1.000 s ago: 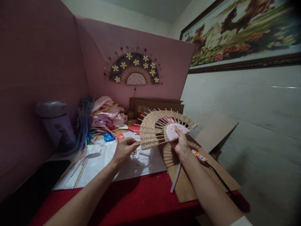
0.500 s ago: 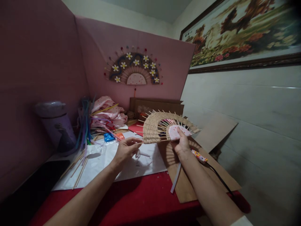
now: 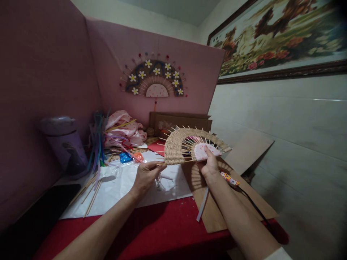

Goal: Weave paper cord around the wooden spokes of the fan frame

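A half-round woven fan (image 3: 173, 146) of tan cord on thin sticks is held up over the table, its stick ends poking out past the rim. My right hand (image 3: 210, 168) grips its pink dotted half-circle base (image 3: 202, 151), thumb on top and the other fingers hidden beneath. At the fan's lower left corner, my left hand (image 3: 146, 176) pinches the end of the lowest stick between thumb and fingers. A loop of pale cord (image 3: 159, 177) hangs just beside that hand.
Cardboard (image 3: 214, 218), a flower-patterned tool with a black cord (image 3: 230, 178) and a translucent strip (image 3: 202, 205) lie at right. Loose sticks (image 3: 93, 196) rest on white paper (image 3: 127, 195). A purple tumbler (image 3: 66, 148) stands left. A decorated fan (image 3: 155, 77) is on the pink panel behind.
My left hand has shifted slightly right and closed its fingers nearer to the fan's corner. The fan and my right hand have hardly moved.
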The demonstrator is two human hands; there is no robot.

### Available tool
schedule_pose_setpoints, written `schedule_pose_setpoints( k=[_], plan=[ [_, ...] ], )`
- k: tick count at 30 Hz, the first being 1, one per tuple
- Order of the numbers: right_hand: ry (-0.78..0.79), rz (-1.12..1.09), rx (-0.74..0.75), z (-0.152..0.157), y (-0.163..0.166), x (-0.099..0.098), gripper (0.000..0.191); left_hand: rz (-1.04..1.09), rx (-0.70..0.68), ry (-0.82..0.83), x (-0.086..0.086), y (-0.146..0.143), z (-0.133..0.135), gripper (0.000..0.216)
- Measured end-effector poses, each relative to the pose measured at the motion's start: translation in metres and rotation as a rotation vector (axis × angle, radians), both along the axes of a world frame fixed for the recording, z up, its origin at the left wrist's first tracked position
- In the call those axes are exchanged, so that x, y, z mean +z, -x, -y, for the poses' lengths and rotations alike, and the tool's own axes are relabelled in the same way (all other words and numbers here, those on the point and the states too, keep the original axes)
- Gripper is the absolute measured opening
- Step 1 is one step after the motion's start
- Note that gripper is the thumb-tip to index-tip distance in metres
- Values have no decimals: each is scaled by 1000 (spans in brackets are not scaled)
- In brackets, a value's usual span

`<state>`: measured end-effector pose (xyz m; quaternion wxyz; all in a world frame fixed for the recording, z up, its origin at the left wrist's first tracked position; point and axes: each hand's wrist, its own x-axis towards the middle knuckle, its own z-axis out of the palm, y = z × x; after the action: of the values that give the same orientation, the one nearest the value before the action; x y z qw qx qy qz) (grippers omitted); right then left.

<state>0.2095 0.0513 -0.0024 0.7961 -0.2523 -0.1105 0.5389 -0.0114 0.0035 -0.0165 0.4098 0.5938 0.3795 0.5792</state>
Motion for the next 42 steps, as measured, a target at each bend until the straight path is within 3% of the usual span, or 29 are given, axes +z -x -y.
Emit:
schedule_pose_setpoints(
  k=[16,26,29,37,42],
  plan=[
    [3,-15,7,0,0,1,6,-43,23,-22,-8,2,-4,21],
    [14,-3,15,1,-1,2,6,84,-46,130,0,5,-7,26],
    [18,2,44,2,2,3,7,58,-9,148,1,6,-8,27],
    [21,42,94,0,0,2,9,-334,239,-138,-1,19,-12,27],
    [58,50,111,0,0,1,8,-473,298,-234,8,22,-7,27]
  ],
)
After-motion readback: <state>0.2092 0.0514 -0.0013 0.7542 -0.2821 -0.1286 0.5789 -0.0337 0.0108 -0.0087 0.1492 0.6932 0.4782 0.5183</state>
